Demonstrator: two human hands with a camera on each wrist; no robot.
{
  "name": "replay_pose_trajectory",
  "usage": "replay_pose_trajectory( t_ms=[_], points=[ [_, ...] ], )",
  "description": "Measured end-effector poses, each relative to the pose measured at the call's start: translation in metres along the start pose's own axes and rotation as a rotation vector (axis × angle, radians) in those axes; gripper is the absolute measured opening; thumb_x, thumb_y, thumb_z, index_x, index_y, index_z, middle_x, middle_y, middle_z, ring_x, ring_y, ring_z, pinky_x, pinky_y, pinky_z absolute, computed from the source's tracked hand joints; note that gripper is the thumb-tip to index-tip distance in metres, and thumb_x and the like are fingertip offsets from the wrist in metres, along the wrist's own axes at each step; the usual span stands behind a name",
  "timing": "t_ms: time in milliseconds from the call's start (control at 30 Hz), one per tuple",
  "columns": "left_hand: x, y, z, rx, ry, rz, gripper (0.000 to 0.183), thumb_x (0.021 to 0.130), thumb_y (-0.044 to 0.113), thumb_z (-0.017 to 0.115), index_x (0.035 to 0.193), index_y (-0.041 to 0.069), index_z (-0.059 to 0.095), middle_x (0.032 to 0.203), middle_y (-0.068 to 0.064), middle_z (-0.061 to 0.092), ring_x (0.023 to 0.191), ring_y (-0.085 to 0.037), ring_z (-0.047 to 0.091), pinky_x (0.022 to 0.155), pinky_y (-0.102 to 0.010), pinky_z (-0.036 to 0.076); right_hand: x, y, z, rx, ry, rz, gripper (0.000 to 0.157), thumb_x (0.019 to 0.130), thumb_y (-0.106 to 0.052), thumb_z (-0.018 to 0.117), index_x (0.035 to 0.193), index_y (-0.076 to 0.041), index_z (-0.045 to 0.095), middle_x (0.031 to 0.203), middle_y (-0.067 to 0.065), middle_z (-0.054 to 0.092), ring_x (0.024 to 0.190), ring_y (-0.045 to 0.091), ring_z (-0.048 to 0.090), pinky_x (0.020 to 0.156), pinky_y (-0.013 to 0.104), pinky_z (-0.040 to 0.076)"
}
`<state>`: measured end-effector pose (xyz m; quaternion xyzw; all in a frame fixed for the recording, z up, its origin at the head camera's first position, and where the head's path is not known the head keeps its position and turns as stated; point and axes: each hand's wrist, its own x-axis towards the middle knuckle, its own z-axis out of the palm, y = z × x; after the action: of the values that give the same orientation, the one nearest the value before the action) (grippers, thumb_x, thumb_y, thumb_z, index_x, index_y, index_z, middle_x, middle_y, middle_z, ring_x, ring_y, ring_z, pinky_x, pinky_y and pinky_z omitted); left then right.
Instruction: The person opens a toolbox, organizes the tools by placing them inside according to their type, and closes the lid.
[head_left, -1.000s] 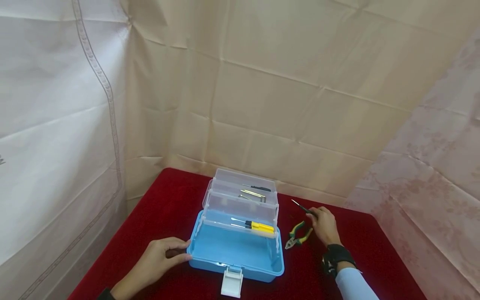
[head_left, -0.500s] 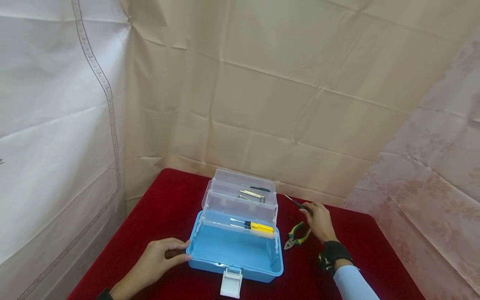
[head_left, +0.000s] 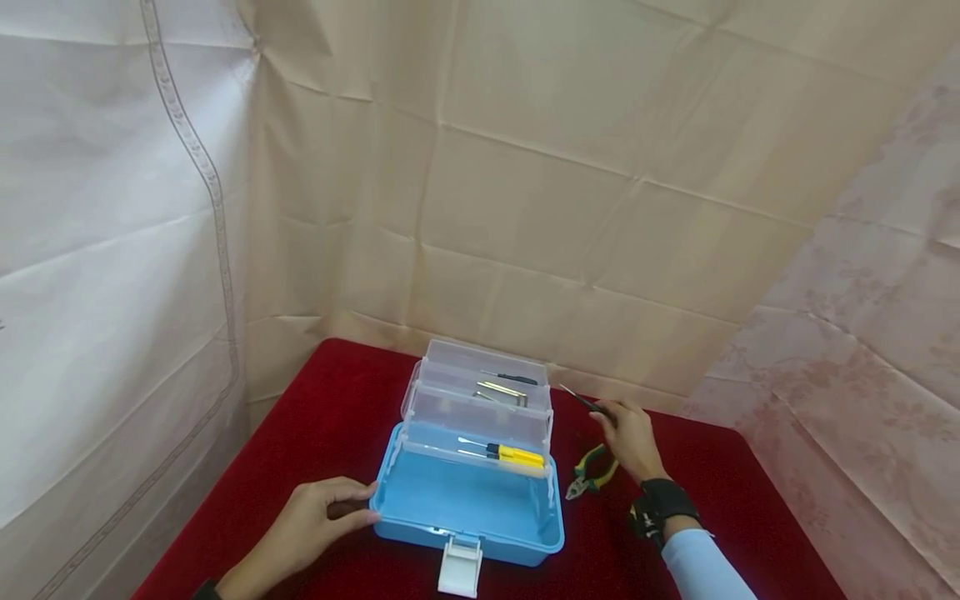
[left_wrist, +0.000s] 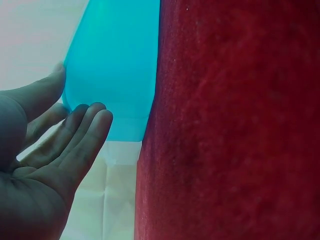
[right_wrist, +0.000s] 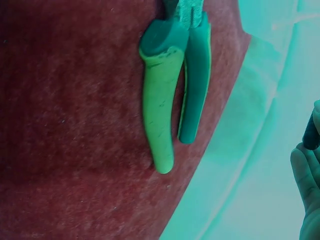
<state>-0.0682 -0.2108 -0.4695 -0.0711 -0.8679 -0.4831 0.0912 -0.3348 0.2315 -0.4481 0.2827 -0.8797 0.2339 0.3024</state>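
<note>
My right hand (head_left: 628,435) pinches a small dark-handled screwdriver (head_left: 579,398), its thin metal shaft pointing left toward the toolbox's clear trays. In the right wrist view only fingertips and the dark handle (right_wrist: 311,135) show at the right edge. My left hand (head_left: 322,517) rests fingertips and thumb against the left end of the light blue toolbox (head_left: 465,500), whose lid and trays stand opened back. In the left wrist view the fingers (left_wrist: 92,132) lie relaxed against the blue end wall (left_wrist: 112,75). Pliers (head_left: 592,475) with green and yellow handles lie below the right hand.
Yellow-handled screwdrivers (head_left: 516,455) lie in the lower clear tray. Brass-coloured and silver hex keys (head_left: 501,392) and a black screwdriver (head_left: 517,378) sit in the compartments behind. A white latch (head_left: 460,568) hangs at the front. Red cloth (head_left: 337,400) covers the table; draped sheets (head_left: 525,183) enclose it.
My right hand has carried the screwdriver left and slightly away from me, nearer the clear trays. The left hand stays at the toolbox's end, and the view has shifted slightly.
</note>
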Motion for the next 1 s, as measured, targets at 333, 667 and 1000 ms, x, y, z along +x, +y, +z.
replay_pose_trajectory(
  t_ms=[333, 667, 1000],
  points=[
    [0.0, -0.001, 0.0, -0.005, 0.001, -0.003, 0.051, 0.081, 0.045, 0.074, 0.116, 0.008, 0.073, 0.106, -0.003, 0.07, 0.086, -0.007, 0.066, 0.076, -0.027, 0.055, 0.011, -0.011, -0.001, 0.004, -0.013, -0.006, 0.019, 0.09, -0.017, 0.071, 0.103, -0.003, 0.073, 0.093, 0.006, 0.063, 0.081, 0.021, 0.054, 0.067, 0.036, 0.047],
    [0.0, -0.003, 0.001, -0.009, 0.006, 0.009, 0.052, 0.081, 0.045, 0.074, 0.117, 0.007, 0.072, 0.106, -0.004, 0.07, 0.087, -0.007, 0.067, 0.075, -0.027, 0.055, 0.018, -0.015, -0.001, -0.005, -0.024, -0.051, 0.017, 0.09, -0.017, 0.071, 0.102, -0.004, 0.072, 0.095, 0.005, 0.062, 0.084, 0.021, 0.055, 0.07, 0.038, 0.049],
    [-0.001, -0.001, 0.001, -0.014, 0.002, -0.005, 0.052, 0.081, 0.045, 0.075, 0.117, 0.007, 0.072, 0.106, -0.003, 0.07, 0.087, -0.007, 0.067, 0.076, -0.027, 0.055, 0.022, -0.021, -0.005, -0.004, -0.019, -0.049, 0.018, 0.09, -0.018, 0.071, 0.102, -0.005, 0.072, 0.094, 0.005, 0.063, 0.082, 0.02, 0.054, 0.071, 0.035, 0.048]
  ],
)
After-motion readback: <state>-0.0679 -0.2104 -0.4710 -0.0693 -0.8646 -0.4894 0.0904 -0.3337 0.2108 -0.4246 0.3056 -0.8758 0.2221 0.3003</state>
